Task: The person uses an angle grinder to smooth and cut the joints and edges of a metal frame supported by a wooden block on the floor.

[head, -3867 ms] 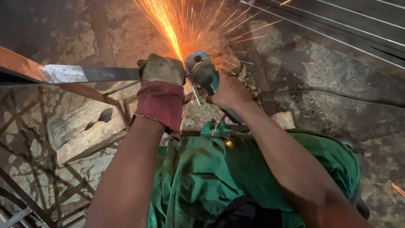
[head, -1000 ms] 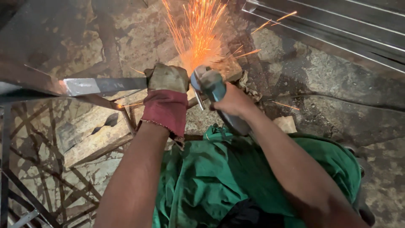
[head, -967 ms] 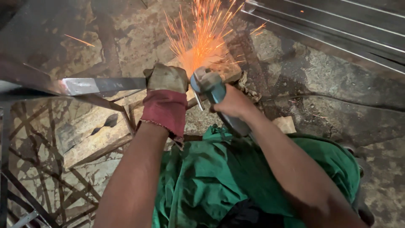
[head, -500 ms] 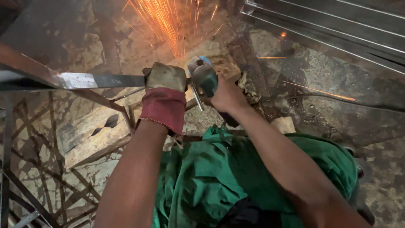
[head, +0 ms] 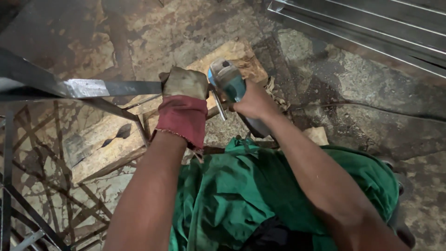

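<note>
A: Where's the metal bar [head: 93, 87]?
B: On the wooden block [head: 116, 139], gripped at its end by the gloved left hand [head: 183, 86].
A: The right hand [head: 253, 100]?
B: Wrapped around the angle grinder [head: 227, 83], beside the glove; bare floor [head: 186, 23] beyond

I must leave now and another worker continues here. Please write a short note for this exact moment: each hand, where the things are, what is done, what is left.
Left hand, in a glove with a red cuff, grips the flat metal bar at its end.
Right hand, bare, holds the angle grinder at the bar's end.
The bar lies over wooden blocks on the stained floor.
Done: one stretch of the bar is ground bright.
Left: no sparks now; the bar's dark parts are unground.
</note>
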